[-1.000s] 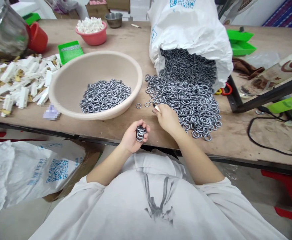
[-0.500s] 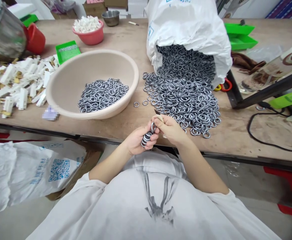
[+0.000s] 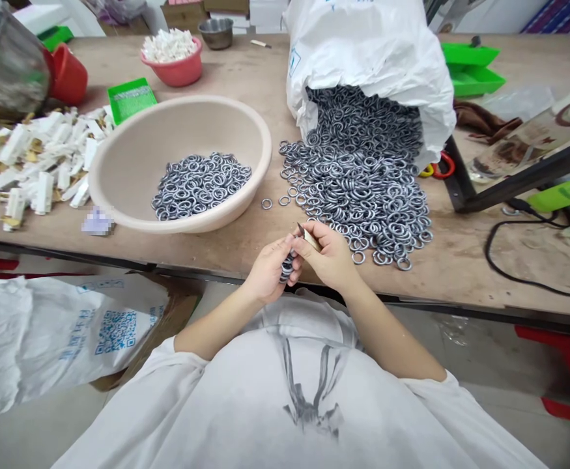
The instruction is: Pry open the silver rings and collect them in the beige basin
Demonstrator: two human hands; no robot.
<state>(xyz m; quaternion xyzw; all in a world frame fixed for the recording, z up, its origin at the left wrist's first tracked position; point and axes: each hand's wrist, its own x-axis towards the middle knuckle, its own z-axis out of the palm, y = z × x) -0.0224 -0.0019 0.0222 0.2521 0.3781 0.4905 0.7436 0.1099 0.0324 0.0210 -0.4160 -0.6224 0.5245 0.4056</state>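
On my feed, the left hand (image 3: 266, 272) curls closed around grey rings (image 3: 286, 268) and the right hand (image 3: 332, 255) grips a pale-handled knife (image 3: 311, 240), both near the table's (image 3: 226, 255) front edge, so a slipping blade (image 3: 301, 228) could, I judge, nick the left hand.

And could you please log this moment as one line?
left hand: holding grey rings; right hand: holding pale-handled blade; beige basin: more rings inside; white sack: loose rings at mouth
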